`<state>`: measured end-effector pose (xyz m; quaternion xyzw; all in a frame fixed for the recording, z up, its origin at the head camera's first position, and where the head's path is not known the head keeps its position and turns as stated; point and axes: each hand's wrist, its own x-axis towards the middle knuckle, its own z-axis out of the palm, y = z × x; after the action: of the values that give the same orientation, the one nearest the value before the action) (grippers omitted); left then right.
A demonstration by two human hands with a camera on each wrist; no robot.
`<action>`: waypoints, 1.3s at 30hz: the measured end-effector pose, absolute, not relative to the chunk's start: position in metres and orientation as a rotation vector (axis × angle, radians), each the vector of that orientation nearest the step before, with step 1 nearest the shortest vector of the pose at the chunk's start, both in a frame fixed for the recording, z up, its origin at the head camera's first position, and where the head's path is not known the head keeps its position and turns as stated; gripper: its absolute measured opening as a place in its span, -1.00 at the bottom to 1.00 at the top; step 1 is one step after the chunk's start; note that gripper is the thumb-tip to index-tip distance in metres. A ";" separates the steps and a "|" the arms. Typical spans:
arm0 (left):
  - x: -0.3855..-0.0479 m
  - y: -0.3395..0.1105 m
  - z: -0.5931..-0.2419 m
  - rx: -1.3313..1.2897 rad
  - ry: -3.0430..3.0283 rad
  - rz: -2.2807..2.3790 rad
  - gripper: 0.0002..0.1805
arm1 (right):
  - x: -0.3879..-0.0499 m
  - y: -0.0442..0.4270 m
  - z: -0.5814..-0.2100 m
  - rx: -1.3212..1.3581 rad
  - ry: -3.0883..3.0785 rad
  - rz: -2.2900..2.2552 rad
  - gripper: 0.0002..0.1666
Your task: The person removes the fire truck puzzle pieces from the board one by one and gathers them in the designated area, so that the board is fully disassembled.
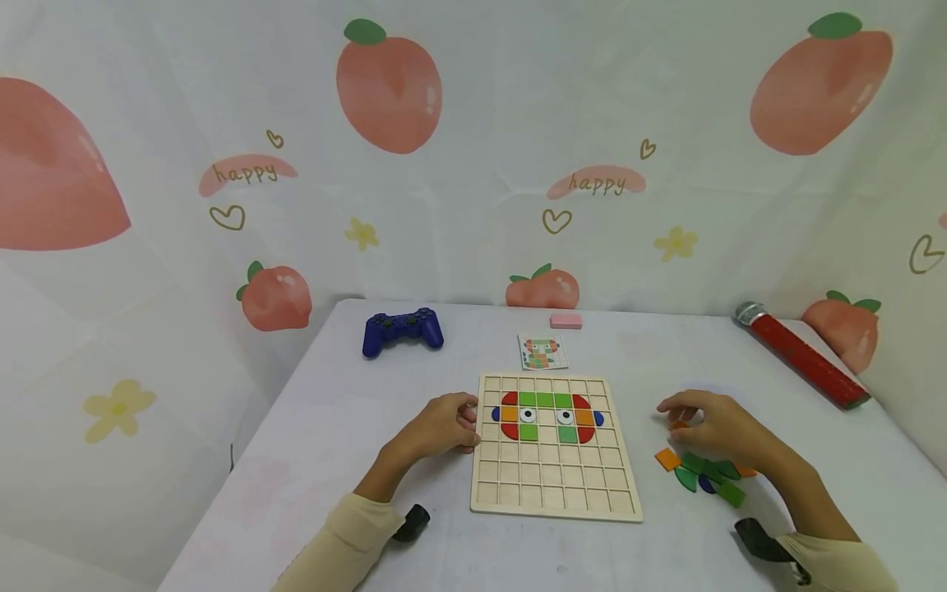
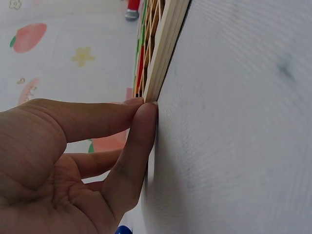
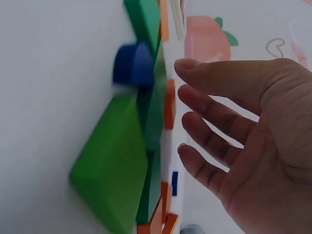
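Observation:
A square wooden grid board (image 1: 555,475) lies on the table, with red, green, orange and blue pieces and two eye tiles set in its upper rows. At its left edge my left hand (image 1: 444,423) pinches the board between thumb and finger, as the left wrist view shows at the board's side (image 2: 163,53). My right hand (image 1: 713,423) hovers over a pile of loose pieces, fingers loosely bent and holding nothing. In that pile are a green piece (image 3: 114,161), a blue piece (image 3: 134,66) and an orange square (image 1: 667,459).
Behind the board lies a pattern card (image 1: 543,352) showing a similar coloured design, with a pink block (image 1: 565,321) beyond it. A blue game controller (image 1: 403,330) sits at the back left. Along the right side lies a red microphone (image 1: 802,355). A printed curtain (image 1: 473,205) hangs behind the table.

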<state>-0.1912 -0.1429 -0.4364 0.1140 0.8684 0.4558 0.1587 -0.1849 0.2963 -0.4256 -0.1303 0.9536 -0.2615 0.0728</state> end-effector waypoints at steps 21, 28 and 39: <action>-0.190 -0.142 -0.436 0.319 2.486 1.283 -0.30 | -0.189 0.325 -0.424 -0.356 2.768 -0.776 -0.45; -0.191 -0.143 -0.434 0.304 2.480 1.271 -0.30 | -0.190 0.325 -0.422 -0.357 2.765 -0.766 -0.51; -0.191 -0.142 -0.435 0.299 2.471 1.281 -0.29 | -0.191 0.325 -0.425 -0.331 2.780 -0.727 -0.57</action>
<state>-0.1909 -0.1417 -0.4351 0.1051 0.8699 0.4508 0.1705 -0.1906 0.3254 -0.4246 -0.1136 0.9537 -0.2493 0.1241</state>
